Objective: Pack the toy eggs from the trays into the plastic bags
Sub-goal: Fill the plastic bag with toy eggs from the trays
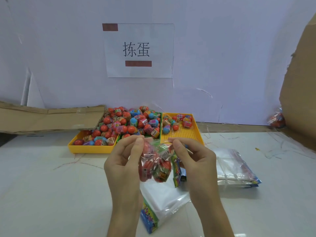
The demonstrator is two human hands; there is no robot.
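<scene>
Hands, left hand and right hand, pinch the mouth of a plastic bag of toy eggs above the bench, trays at 12 o'clock; a loose pinch could spill them.

Both hands pinch bag w/ toy eggs above table.

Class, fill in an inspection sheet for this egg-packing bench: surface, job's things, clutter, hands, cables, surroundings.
Surface: white table, scuffed.
Job's things: yellow tray, green tray piled with toy eggs; second yellow tray nearly empty; filled bag; bag stacks.
Clutter: plastic scraps.
Hands: left hand and right hand pinch the filled bag's top.
Cables: nothing seen.
Surroundings: paper sign, cardboard.
</scene>
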